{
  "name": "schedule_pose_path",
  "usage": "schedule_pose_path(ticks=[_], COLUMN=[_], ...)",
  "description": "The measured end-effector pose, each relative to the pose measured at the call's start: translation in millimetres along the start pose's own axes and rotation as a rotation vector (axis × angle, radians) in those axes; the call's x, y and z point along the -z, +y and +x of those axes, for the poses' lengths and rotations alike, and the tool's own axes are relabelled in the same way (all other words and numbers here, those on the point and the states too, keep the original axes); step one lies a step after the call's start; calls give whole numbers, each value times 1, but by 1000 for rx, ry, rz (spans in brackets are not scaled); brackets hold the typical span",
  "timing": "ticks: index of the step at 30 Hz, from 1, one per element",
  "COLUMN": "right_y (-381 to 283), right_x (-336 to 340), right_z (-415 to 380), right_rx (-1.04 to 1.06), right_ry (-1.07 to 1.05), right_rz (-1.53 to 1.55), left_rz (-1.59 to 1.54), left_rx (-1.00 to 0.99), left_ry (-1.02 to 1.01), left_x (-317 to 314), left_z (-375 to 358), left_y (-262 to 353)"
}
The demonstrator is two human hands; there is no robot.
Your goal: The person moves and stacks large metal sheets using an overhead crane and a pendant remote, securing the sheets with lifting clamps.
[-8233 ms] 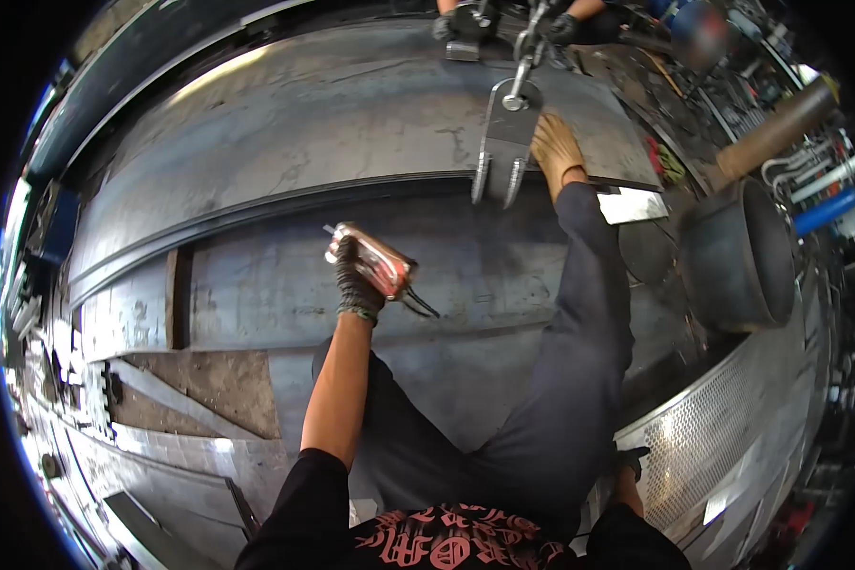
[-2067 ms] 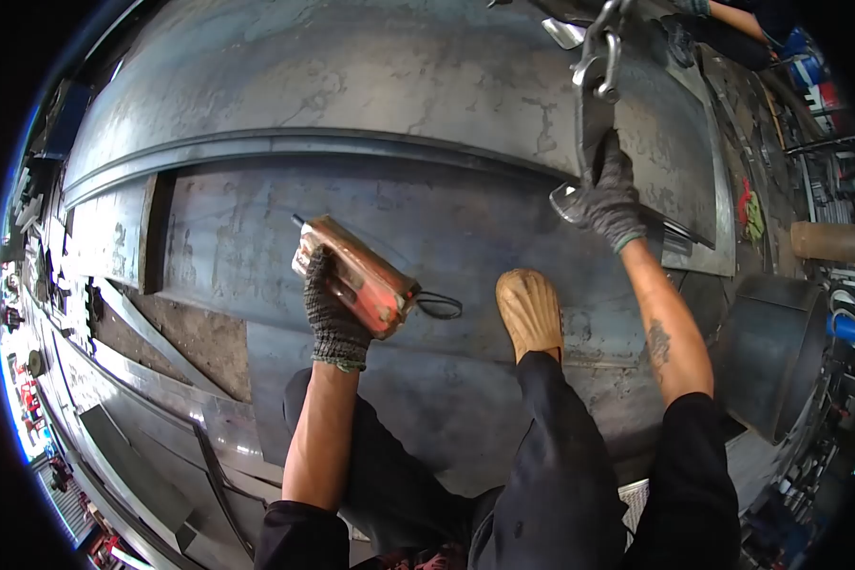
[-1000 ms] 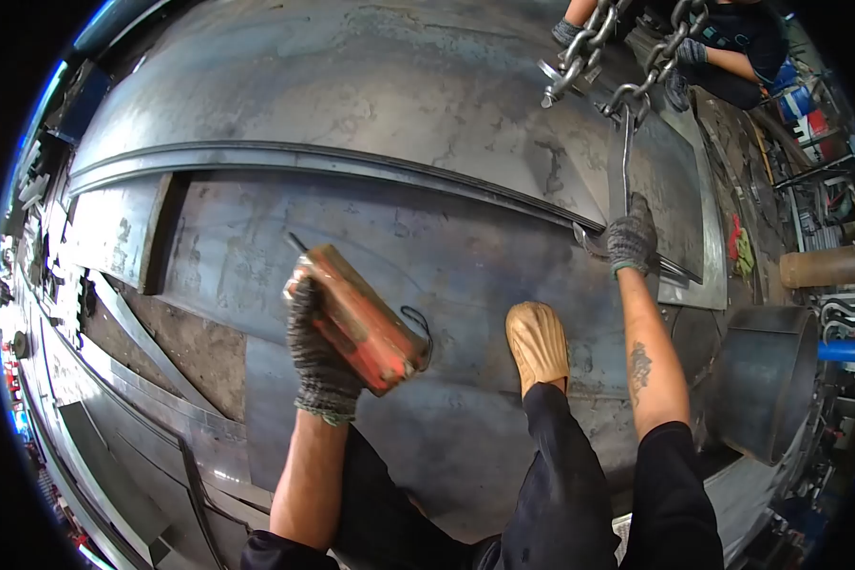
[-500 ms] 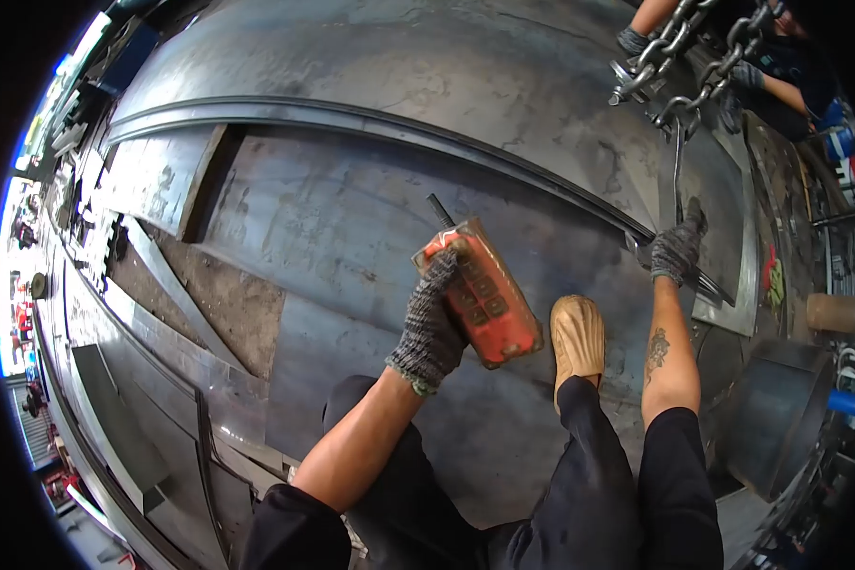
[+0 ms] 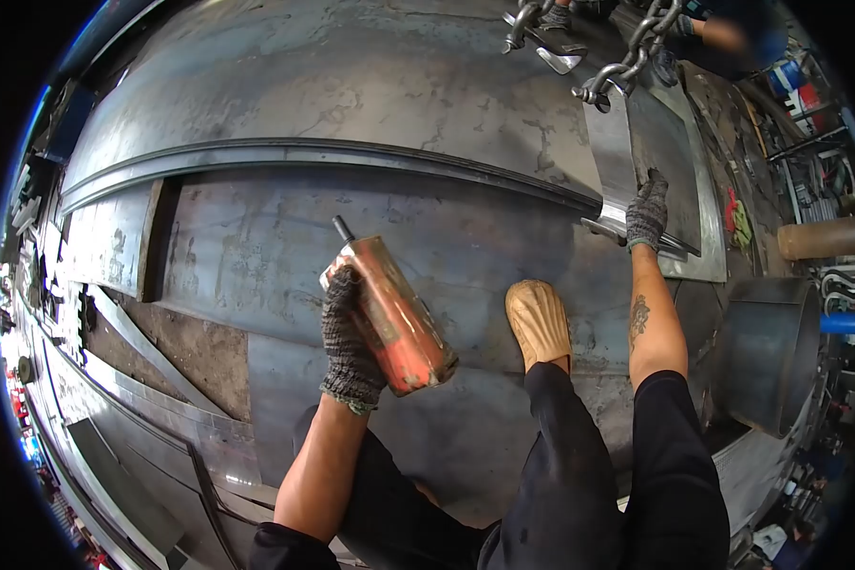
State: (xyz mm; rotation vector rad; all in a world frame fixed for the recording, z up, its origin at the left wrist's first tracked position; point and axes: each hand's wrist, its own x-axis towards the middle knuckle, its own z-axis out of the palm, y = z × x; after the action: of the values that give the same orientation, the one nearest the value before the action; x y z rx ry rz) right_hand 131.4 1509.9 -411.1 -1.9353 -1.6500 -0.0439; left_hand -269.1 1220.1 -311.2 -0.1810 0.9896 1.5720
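Note:
My gloved left hand (image 5: 349, 337) is closed round an orange crane remote control (image 5: 399, 328) with a short black antenna. The remote is turned so that its side edge faces me, and its buttons are mostly hidden. My gloved right hand (image 5: 647, 214) grips a flat steel lifting hook (image 5: 610, 142) that hangs from a chain (image 5: 627, 66). The lower end of the hook lies at the end of long steel bars (image 5: 351, 152), though the exact contact is hidden by my hand.
Large steel plates (image 5: 351, 85) cover the floor. A second hook (image 5: 559, 59) hangs by another person's gloved hand (image 5: 557, 16). To the right are a square steel tube (image 5: 765, 356) and a rusty pipe (image 5: 826, 237). My tan-covered foot (image 5: 539, 323) stands on the plate.
The view has shifted, and the remote has tilted so its button face turned away. The hook at my right hand has rotated from edge-on to show its broad face.

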Motion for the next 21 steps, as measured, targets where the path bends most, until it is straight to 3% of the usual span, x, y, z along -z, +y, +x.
schedule_pose_path(ticks=[3, 4, 6, 9, 11, 13, 14, 18, 20, 21], right_y=[14, -12, -1, 66, 121, 141, 143, 127, 99, 88], right_x=[-2, 20, 19, -18, -47, -71, -75, -64, -62, -61], right_z=[0, -5, -4, 1, -5, -12, -11, -27, -36, -31], right_rx=[74, -106, -109, -97, 457, 219, 203, 162, 11, 33], right_ry=[103, 5, 42, 69, 179, 187, 140, 95, 152, 141], right_rz=[105, 129, 153, 180, -888, -697, -300, -17, -264, -263], left_rz=[16, -27, 23, -36, -59, -112, -132, -164, -188, -201], left_rx=[-54, -29, -27, -32, -44, 50, 67, 95, 73, 76], left_ry=[-7, -20, 4, 37, 45, -47, -88, -17, 5, 29], left_x=[2, 8, 12, 3, -10, -7, -1, -3, -12, -18], left_z=[8, 14, 27, 35, 37, 46, 54, 73, 76, 76], left_y=[1, 0, -9, -18, -24, -31, -37, -56, -63, -68])
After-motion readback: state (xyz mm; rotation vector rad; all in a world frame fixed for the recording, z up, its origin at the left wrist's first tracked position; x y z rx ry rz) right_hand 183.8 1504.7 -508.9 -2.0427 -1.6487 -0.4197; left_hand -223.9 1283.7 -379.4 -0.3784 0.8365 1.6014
